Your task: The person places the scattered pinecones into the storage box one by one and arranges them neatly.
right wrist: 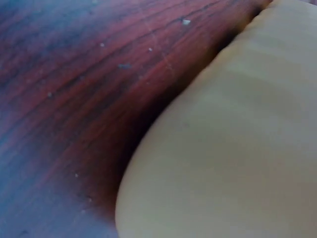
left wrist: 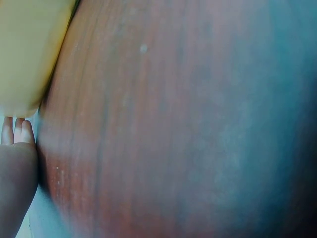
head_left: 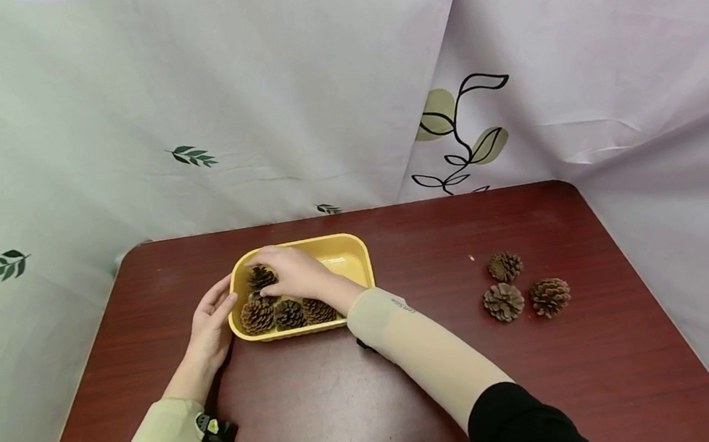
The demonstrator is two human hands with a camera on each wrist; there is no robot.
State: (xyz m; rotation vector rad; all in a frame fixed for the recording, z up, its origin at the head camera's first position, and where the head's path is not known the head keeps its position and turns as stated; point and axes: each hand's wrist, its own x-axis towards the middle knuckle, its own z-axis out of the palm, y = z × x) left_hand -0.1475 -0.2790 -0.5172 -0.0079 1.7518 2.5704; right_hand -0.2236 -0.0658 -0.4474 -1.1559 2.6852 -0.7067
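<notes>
A yellow rectangular plastic basin (head_left: 350, 249) stands on the table with several brown pine cones inside, including one (head_left: 257, 317) at its near left corner and another (head_left: 289, 315) beside it. My right hand (head_left: 297, 271) reaches into the basin's left end and holds a pine cone (head_left: 260, 277) between thumb and fingers. Outside the basin, my left hand (head_left: 207, 330) rests its fairly straight fingers against the left wall, the thumb at the rim. The left wrist view shows its fingers (left wrist: 22, 131) at the basin's end. Only basin wall (right wrist: 223, 148) and tabletop appear in the right wrist view.
Three loose pine cones lie on the right of the dark red table (head_left: 436, 357): one at the back (head_left: 505, 266), one in front (head_left: 504, 302) and one to the right (head_left: 550, 297). A pale cloth (head_left: 288, 97) with leaf prints hangs behind the table.
</notes>
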